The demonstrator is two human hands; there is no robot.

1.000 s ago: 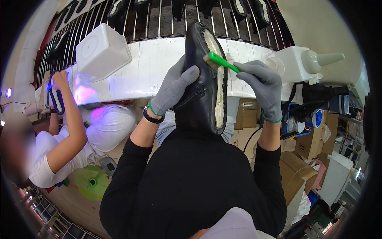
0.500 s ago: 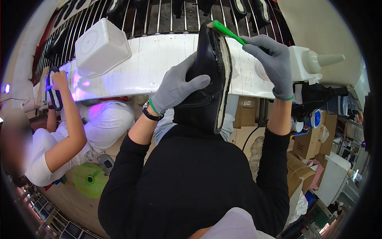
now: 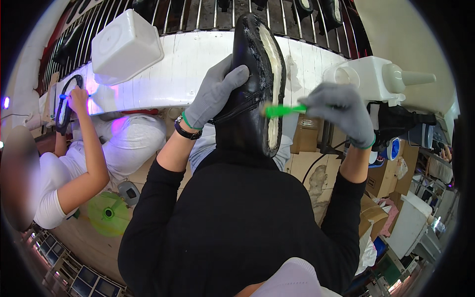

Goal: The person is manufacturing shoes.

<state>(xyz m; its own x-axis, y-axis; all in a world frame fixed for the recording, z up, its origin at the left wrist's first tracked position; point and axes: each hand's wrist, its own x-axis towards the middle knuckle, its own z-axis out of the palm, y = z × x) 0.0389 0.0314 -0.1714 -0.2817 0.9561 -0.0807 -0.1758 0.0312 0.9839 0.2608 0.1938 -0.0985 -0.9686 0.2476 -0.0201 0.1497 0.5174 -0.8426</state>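
A black boot (image 3: 241, 106) lies on its side over my lap and the bench edge, its pale underside turned to the right and its toe pointing away from me. My left hand (image 3: 213, 91), in a grey glove, grips the boot's upper from the left, thumb across it. In my gloved right hand (image 3: 341, 110) is a green-handled brush (image 3: 287, 110), slightly blurred. Its bristle end is at the rim of the boot's underside, near the middle to heel part; whether it touches cannot be made out.
A white bench (image 3: 193, 59) runs across, with an upturned white tub (image 3: 126, 47) at left and a white bottle with a nozzle (image 3: 381, 76) at right. Beyond lies a roller conveyor (image 3: 208, 17) carrying black footwear. At left, a co-worker's hand (image 3: 77, 100) holds a shoe.
The brush has moved from the boot's toe down toward its heel half, my right hand coming nearer and slightly right. The boot has turned, showing more of its pale underside.
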